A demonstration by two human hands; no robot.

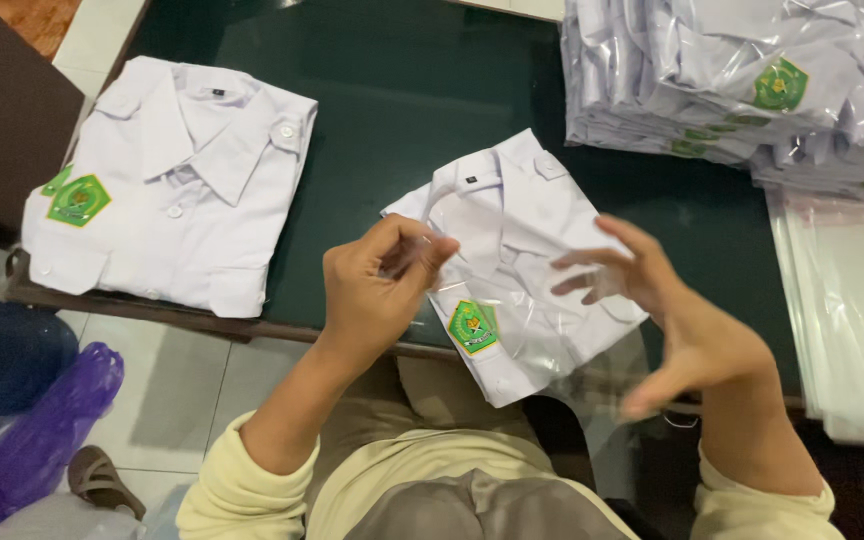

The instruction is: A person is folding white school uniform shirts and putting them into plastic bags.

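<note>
The left hand's grip (377, 290) is closed to a pinch, thumb and fingertips pressed together on the upper edge of a clear plastic bag (542, 350), while the right hand (652, 300) has its grip spread wide, fingers splayed and apart, seemingly pressed against or inside the film on the other side; whether it actually has hold of the plastic I cannot tell. Between the two hands lies the folded white shirt (512, 270), just beyond the fingertips and slightly nearer the left hand, which overlaps its edge. Its long axis runs diagonally, collar away from the person and to the left, hem toward the person's right, with a green pentagon badge (473, 326) on the pocket just beside the left wrist. The shirt appears to sit partly within the bag, though the film is too clear to be sure. It rests at the near edge of a dark green counter (402, 100). Well to the left lies a second folded shirt (172, 180), unbagged; at the far right a stack of bagged shirts (732, 90), and below it a pile of empty bags (847, 320). Beyond the counter the floor (202, 390) is pale tile, with a purple bag (47, 430) and a sandal (102, 482).
</note>
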